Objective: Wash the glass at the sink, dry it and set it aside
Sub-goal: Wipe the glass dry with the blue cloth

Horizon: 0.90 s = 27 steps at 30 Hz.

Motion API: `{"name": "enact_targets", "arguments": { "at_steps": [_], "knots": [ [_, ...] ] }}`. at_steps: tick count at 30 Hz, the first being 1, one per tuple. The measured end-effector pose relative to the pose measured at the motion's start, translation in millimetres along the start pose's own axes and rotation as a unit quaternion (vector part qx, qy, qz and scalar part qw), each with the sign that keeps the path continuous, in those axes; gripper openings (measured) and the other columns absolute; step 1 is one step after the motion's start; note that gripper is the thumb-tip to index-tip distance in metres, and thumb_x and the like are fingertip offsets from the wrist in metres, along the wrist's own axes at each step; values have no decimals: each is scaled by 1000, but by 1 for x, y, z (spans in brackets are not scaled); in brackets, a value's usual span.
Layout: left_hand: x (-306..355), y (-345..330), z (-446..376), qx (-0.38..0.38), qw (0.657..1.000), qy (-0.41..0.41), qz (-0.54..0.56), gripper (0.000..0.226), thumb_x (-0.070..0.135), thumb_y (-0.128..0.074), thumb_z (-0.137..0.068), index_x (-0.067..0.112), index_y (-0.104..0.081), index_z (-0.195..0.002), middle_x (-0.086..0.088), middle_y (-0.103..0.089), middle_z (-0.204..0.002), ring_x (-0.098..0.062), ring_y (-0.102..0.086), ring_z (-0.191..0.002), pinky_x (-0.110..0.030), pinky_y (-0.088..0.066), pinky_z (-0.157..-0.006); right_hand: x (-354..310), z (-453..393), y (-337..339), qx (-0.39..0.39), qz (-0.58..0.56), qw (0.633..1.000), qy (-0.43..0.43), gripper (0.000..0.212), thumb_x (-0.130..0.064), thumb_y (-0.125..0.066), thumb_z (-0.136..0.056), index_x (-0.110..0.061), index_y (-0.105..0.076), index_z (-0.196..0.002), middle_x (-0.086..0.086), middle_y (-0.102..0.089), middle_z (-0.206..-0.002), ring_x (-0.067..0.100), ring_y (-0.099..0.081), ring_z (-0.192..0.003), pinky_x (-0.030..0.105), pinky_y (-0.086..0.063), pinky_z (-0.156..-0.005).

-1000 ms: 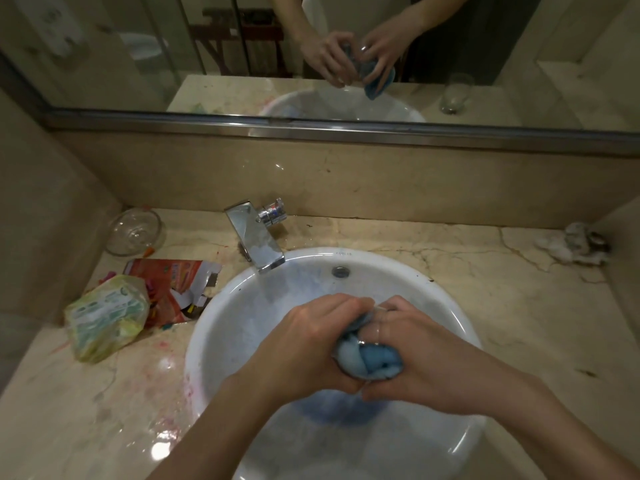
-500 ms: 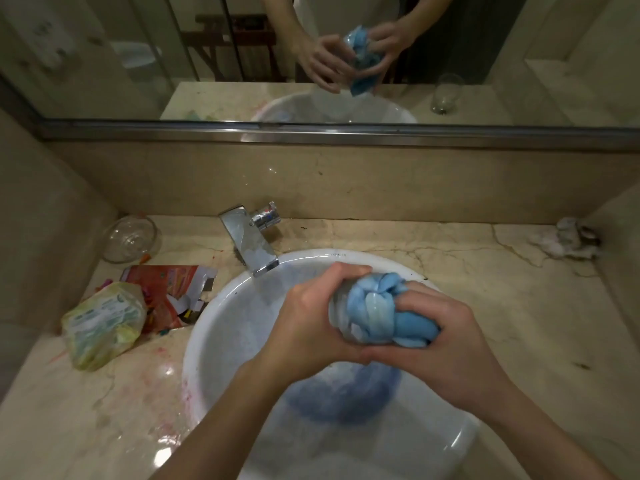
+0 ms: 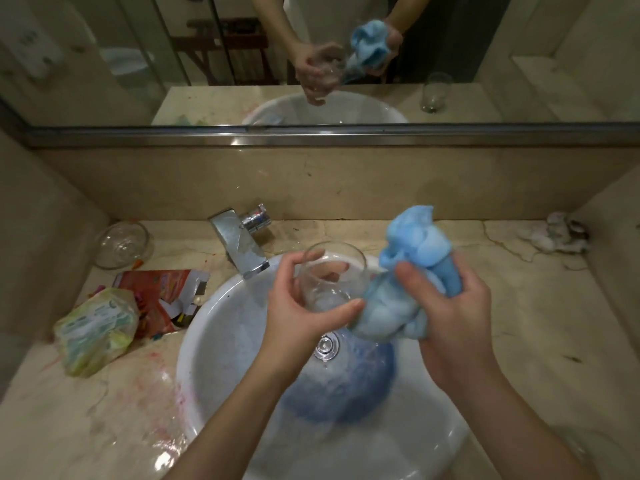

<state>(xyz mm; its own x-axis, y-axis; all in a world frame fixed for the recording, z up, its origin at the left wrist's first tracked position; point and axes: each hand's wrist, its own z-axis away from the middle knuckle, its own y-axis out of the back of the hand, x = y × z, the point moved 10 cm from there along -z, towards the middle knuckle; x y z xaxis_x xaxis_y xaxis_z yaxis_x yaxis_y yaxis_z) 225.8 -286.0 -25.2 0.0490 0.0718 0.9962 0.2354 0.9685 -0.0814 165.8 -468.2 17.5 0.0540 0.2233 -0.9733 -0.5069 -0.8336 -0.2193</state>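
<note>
A clear drinking glass (image 3: 330,271) is held above the white round sink (image 3: 214,341), tilted with its mouth toward the tap. My left hand (image 3: 298,306) is wrapped around its lower part, fingers showing through the glass. A bunched light-blue cloth (image 3: 408,268) is gripped in my right hand (image 3: 453,306), just right of the glass, with its lower end touching the base of the glass. The inside of the glass is empty. The chrome tap (image 3: 242,244) stands behind the sink at the left.
A glass bowl (image 3: 123,244), a torn red carton (image 3: 162,292) and a green packet (image 3: 97,327) lie on the marble counter left of the sink. Crumpled tissue (image 3: 554,233) sits in the far right corner. The mirror (image 3: 104,64) reflects another glass (image 3: 434,91).
The cloth was stuffed inside the glass with both hands pressed together. My right hand has pulled it out to the right, and the glass now shows empty in my left hand.
</note>
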Motion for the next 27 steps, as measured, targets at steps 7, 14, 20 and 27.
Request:
{"name": "enact_targets", "arguments": {
  "at_steps": [7,14,20,27],
  "knots": [
    [21,1,4,-42,997,-56,-25,84,-1,-93,-49,19,-53,-119,0,-72,-118,-17,-68,-115,-24,-52,-94,19,-22,54,45,-35,998,-42,47,-43,-71,-74,-4,-70,-101,5,-75,-95,16,-70,-94,26,-57,-82],
    [22,-7,-1,-33,995,-84,-36,76,16,-93,-50,31,-60,-117,2,-68,-118,-23,-63,-118,-41,-49,-102,45,-58,121,142,320,936,-21,14,-28,-70,-88,-17,-64,-95,-2,-65,-90,13,-59,-86,28,-39,-79],
    [18,-12,-5,-30,994,-89,-60,78,18,-93,-53,35,-60,-121,3,-70,-122,-22,-62,-123,-34,-48,-103,84,-63,146,122,424,893,-89,59,-20,-75,-83,-9,-46,-133,12,-59,-128,29,-56,-116,28,-36,-83],
    [13,-27,-8,-36,994,-73,-68,79,19,-93,-54,27,-58,-125,-3,-69,-125,-21,-62,-123,-31,-48,-102,109,-60,162,66,541,828,-132,53,-30,-69,-82,-11,-51,-128,22,-54,-132,40,-46,-126,44,-40,-96]
  ]
}}
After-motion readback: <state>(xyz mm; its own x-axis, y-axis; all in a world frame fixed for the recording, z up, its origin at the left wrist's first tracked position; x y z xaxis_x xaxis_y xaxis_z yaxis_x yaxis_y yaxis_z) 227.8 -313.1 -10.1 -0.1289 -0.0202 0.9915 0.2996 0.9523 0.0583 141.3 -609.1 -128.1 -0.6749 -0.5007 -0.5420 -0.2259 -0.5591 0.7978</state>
